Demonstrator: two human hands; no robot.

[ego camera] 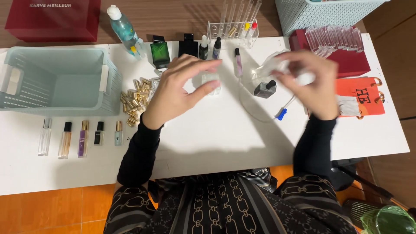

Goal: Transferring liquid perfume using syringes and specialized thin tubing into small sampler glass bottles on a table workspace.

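We see a matt white table (pixel 216 143), a pale ribbed plastic basket (pixel 56 82), shiny gold metal caps (pixel 136 102), a glossy green glass bottle (pixel 160 54), a clear plastic tube rack (pixel 232 30) and dark wooden flooring (pixel 173 17)

Plain white surface (pixel 225 138) set up against a dark brown wood-grain panel (pixel 173 17) at the back. Floor underneath is glossy orange tile (pixel 52 212) with pale grout lines, and it turns to brown wood tone (pixel 396 65) off on the far side. Lighting's soft and even, shadows pretty faint.
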